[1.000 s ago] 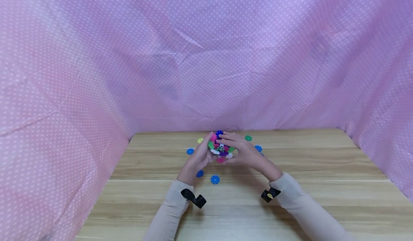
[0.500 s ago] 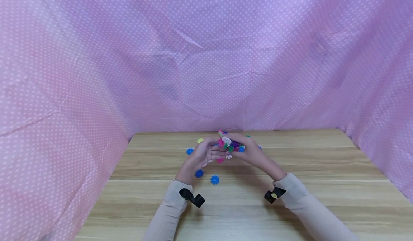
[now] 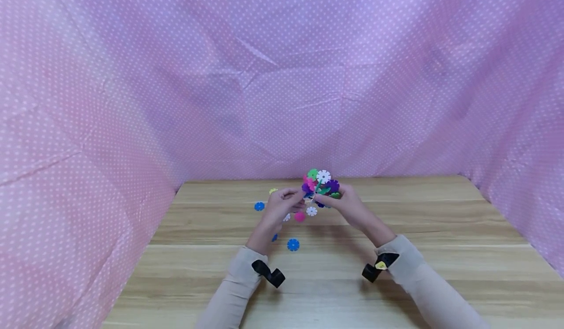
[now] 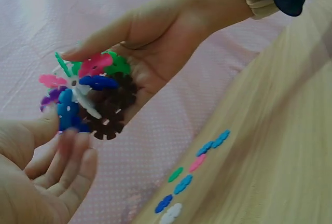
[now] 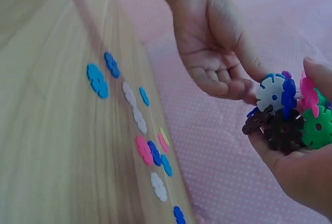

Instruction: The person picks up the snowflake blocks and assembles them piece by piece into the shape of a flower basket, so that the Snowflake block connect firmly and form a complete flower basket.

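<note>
A ball-like cluster of interlocked snowflake discs (image 3: 323, 190), in white, pink, green, purple, blue and dark brown, is held above the far part of the table. My right hand (image 3: 352, 209) grips it from the right, its palm and fingers under the discs and its thumb on the near side. From the left, my left hand (image 3: 279, 206) pinches the cluster's edge between thumb and index finger, at a blue disc (image 4: 67, 111) in the left wrist view. A white disc (image 5: 271, 93) stands beside those fingertips in the right wrist view. The left hand's other fingers are partly curled.
Loose snowflake discs lie flat on the wooden table (image 3: 211, 270), among them a blue disc (image 3: 293, 245), a white disc (image 3: 311, 211) and a pink disc (image 3: 299, 217). A pink dotted cloth (image 3: 282, 99) hangs behind the table's far edge and along both sides.
The cluster has moved rightward and up from between both palms and turned, now showing white and green discs on top. My left hand's fingers have closed to a pinch at its edge.
</note>
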`<action>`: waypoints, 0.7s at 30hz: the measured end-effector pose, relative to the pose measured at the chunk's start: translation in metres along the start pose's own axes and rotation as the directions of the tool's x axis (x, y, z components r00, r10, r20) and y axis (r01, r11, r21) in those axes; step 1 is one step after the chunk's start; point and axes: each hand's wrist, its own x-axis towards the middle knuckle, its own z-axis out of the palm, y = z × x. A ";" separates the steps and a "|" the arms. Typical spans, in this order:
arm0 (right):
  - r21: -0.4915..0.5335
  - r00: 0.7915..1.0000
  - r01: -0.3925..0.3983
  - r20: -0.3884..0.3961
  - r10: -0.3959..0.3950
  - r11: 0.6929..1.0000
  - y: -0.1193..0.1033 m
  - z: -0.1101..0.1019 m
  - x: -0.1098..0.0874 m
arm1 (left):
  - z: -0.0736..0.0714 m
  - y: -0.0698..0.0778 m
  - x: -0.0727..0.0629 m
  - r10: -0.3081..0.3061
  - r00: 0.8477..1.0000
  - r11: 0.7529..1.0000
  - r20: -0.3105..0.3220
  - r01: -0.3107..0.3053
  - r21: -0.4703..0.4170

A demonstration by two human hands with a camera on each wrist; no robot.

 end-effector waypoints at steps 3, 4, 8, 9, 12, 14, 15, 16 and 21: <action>0.144 0.999 -0.036 0.031 0.032 0.989 0.001 -0.001 0.000 | 0.004 -0.001 0.000 -0.027 0.999 1.000 -0.044 0.026 -0.016; 0.198 0.998 -0.046 0.042 0.038 0.979 0.002 -0.001 -0.001 | 0.005 -0.002 0.000 -0.025 0.999 0.999 -0.035 0.024 -0.031; 0.356 0.992 -0.098 0.109 0.063 0.929 0.001 0.001 -0.002 | 0.009 -0.005 0.001 -0.015 0.994 0.989 0.112 0.031 -0.147; 0.369 0.990 -0.115 0.124 0.074 0.922 0.000 0.002 -0.003 | 0.009 -0.005 0.002 -0.003 0.988 0.983 0.156 0.031 -0.180; 0.339 0.981 -0.166 0.154 0.120 0.926 0.001 0.004 -0.004 | 0.011 -0.005 0.000 -0.004 0.969 0.966 0.247 0.067 -0.250; 0.300 0.978 -0.187 0.143 0.150 0.935 0.002 0.006 -0.005 | 0.012 -0.004 -0.001 -0.020 0.968 0.957 0.249 0.091 -0.275; 0.278 0.978 -0.193 0.131 0.162 0.941 0.003 0.007 -0.005 | 0.012 -0.003 -0.002 -0.036 0.970 0.954 0.238 0.105 -0.282; 0.255 0.978 -0.199 0.115 0.174 0.946 0.004 0.007 -0.005 | 0.012 -0.003 -0.002 -0.055 0.974 0.952 0.221 0.119 -0.284; 0.131 0.980 -0.200 0.022 0.199 0.971 0.004 0.009 -0.004 | 0.014 -0.002 0.000 -0.108 0.986 0.942 0.128 0.143 -0.304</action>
